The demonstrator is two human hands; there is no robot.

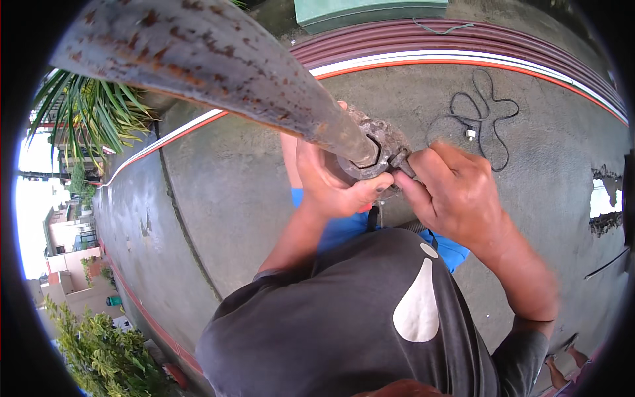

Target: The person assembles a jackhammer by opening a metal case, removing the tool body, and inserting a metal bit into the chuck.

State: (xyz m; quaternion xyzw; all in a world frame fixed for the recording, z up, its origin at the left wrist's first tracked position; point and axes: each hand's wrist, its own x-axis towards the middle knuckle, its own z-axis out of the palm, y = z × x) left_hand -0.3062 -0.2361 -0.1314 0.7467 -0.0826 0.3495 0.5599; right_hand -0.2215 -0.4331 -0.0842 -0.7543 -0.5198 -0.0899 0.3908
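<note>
A long rusty grey metal pipe [218, 73] slants from the upper left down to the middle. Its lower end sits in a dirty, corroded metal clamp [385, 135] with a slot beside the pipe. My left hand [321, 178] wraps round the clamp from the left, its thumb along the front. At the clamp's right side my right hand [456, 188] pinches the head of a bolt [401, 161] between thumb and curled fingers. The back of the clamp and some left fingers are hidden.
A black cable with a white plug [470, 133] lies looped on the wet concrete at the upper right. Behind it run reddish corrugated metal [503, 46] and a green box [364, 12]. Palm leaves [92, 109] hang at the left. A person's bare legs [562, 374] show at the lower right.
</note>
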